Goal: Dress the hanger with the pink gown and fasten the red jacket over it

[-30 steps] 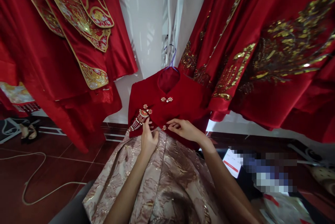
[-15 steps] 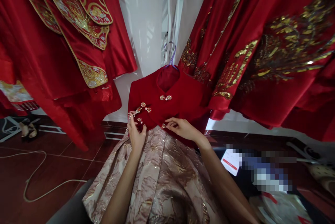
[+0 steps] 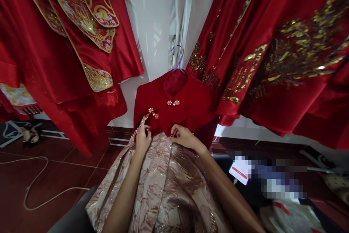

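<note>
While your left hand (image 3: 142, 139) pinches the beaded tassel (image 3: 147, 116) aside, keep your right hand (image 3: 183, 136) fingers clamped on the lower button (image 3: 172, 134), holding the red jacket (image 3: 191, 107) hem flat.

Both forearms are bare to the frame edge — no sleeves, cuffs or gloves visible. Left hand (image 3: 142, 139) and right hand (image 3: 184, 136) — no rings, watch or bracelets discernible; nails too small to assess.

Even, bright indoor light; sheen on red satin upper right. Edges bow with wide-angle distortion. Lower right patch is pixelated.
</note>
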Tool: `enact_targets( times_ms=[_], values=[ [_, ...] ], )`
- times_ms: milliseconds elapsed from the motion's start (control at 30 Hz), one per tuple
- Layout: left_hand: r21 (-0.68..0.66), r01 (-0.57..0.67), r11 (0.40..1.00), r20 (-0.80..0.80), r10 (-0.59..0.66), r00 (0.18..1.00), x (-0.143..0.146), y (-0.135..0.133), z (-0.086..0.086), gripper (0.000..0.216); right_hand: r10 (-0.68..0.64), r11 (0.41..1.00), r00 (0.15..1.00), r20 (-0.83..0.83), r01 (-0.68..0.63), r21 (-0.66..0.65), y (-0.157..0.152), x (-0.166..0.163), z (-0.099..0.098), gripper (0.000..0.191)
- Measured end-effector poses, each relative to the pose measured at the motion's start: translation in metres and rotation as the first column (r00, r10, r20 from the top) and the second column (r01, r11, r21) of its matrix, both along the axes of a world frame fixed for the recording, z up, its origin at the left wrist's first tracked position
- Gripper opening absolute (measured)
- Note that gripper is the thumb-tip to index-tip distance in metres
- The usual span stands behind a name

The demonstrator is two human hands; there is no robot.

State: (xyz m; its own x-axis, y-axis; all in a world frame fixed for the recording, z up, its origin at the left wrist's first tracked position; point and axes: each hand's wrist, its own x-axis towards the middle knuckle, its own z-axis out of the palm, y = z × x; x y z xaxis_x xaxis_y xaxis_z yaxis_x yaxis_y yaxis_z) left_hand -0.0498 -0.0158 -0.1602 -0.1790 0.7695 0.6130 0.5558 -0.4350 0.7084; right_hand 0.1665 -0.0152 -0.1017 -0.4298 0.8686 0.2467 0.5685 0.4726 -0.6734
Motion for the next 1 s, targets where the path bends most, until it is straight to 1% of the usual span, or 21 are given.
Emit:
enact_targets(
  times_ms=[33, 100, 200, 267, 333, 367, 400, 433, 467, 500, 533, 567, 600, 633, 700, 767, 833, 900, 1000],
  values=[
    [-0.009, 0.0, 1.0, -0.009, -0.001, 1.0, -0.004, 0.001, 0.0, 0.063, -0.014, 1.0, 1.0, -0.008, 0.014, -0.005, -0.001, 0.002, 0.002, 0.024],
    [-0.003, -0.036, 0.999, -0.014, 0.036, 0.999, -0.009, -0.001, 0.003, 0.055, -0.048, 0.999, 0.998, -0.034, 0.047, -0.014, -0.002, 0.006, 0.009, 0.023],
    [0.045, -0.136, 0.99, 0.066, 0.133, 0.989, -0.007, -0.014, 0.018, 0.043, -0.094, 0.995, 0.993, -0.076, 0.092, -0.029, -0.003, 0.013, 0.019, 0.022],
    [0.125, -0.227, 0.966, 0.19, 0.201, 0.961, 0.004, -0.027, 0.031, 0.037, -0.114, 0.993, 0.989, -0.091, 0.112, -0.029, -0.003, 0.016, 0.023, 0.022],
    [0.236, -0.308, 0.922, 0.313, 0.228, 0.922, 0.021, -0.039, 0.039, 0.034, -0.127, 0.992, 0.986, -0.109, 0.124, -0.035, -0.004, 0.018, 0.026, 0.022],
    [0.28, -0.323, 0.904, 0.336, 0.223, 0.915, 0.03, -0.043, 0.04, 0.032, -0.134, 0.99, 0.983, -0.123, 0.128, -0.053, -0.004, 0.019, 0.026, 0.023],
    [0.309, -0.303, 0.902, 0.316, 0.203, 0.927, 0.038, -0.046, 0.039, 0.03, -0.141, 0.988, 0.98, -0.141, 0.13, -0.081, -0.004, 0.02, 0.027, 0.024],
    [0.312, -0.239, 0.919, 0.249, 0.163, 0.955, 0.045, -0.048, 0.036, 0.029, -0.149, 0.985, 0.976, -0.159, 0.132, -0.114, -0.003, 0.021, 0.027, 0.026],
    [0.283, -0.137, 0.949, 0.14, 0.1, 0.985, 0.05, -0.048, 0.032, 0.028, -0.16, 0.979, 0.972, -0.175, 0.134, -0.15, -0.003, 0.023, 0.027, 0.028],
    [0.223, -0.025, 0.974, 0.021, 0.021, 1.0, 0.053, -0.047, 0.027, 0.029, -0.171, 0.973, 0.968, -0.185, 0.136, -0.186, -0.003, 0.024, 0.027, 0.03],
    [0.146, 0.069, 0.987, -0.082, -0.057, 0.995, 0.055, -0.045, 0.022, 0.029, -0.181, 0.966, 0.965, -0.192, 0.137, -0.22, -0.003, 0.026, 0.028, 0.032],
    [0.074, 0.131, 0.989, -0.154, -0.118, 0.981, 0.055, -0.043, 0.017, 0.029, -0.187, 0.959, 0.963, -0.196, 0.136, -0.249, -0.003, 0.028, 0.03, 0.032],
    [0.025, 0.157, 0.987, -0.189, -0.15, 0.971, 0.054, -0.04, 0.013, 0.029, -0.189, 0.953, 0.962, -0.195, 0.132, -0.272, -0.004, 0.029, 0.032, 0.031],
    [0.004, 0.158, 0.987, -0.193, -0.155, 0.969, 0.052, -0.038, 0.01, 0.028, -0.185, 0.949, 0.963, -0.194, 0.124, -0.29, -0.006, 0.03, 0.035, 0.03],
    [0.015, 0.137, 0.99, -0.153, -0.134, 0.979, 0.05, -0.035, 0.006, 0.024, -0.145, 0.942, 0.969, -0.202, 0.073, -0.328, -0.013, 0.029, 0.041, 0.03],
    [0.035, 0.127, 0.991, -0.103, -0.123, 0.987, 0.049, -0.033, 0.005, 0.021, -0.068, 0.924, 0.967, -0.244, -0.031, -0.381, -0.02, 0.024, 0.047, 0.031],
    [0.043, 0.108, 0.993, -0.04, -0.107, 0.993, 0.05, -0.032, 0.003, 0.019, 0.002, 0.893, 0.948, -0.317, -0.144, -0.426, -0.026, 0.016, 0.048, 0.031],
    [0.035, 0.081, 0.996, 0.014, -0.081, 0.997, 0.05, -0.032, 0.002, 0.016, 0.036, 0.882, 0.927, -0.372, -0.205, -0.425, -0.027, 0.007, 0.046, 0.03],
    [0.005, 0.053, 0.999, 0.051, -0.054, 0.997, 0.049, -0.032, 0.0, 0.013, 0.088, 0.908, 0.917, -0.39, -0.234, -0.346, -0.025, -0.004, 0.037, 0.026]
  ],
)
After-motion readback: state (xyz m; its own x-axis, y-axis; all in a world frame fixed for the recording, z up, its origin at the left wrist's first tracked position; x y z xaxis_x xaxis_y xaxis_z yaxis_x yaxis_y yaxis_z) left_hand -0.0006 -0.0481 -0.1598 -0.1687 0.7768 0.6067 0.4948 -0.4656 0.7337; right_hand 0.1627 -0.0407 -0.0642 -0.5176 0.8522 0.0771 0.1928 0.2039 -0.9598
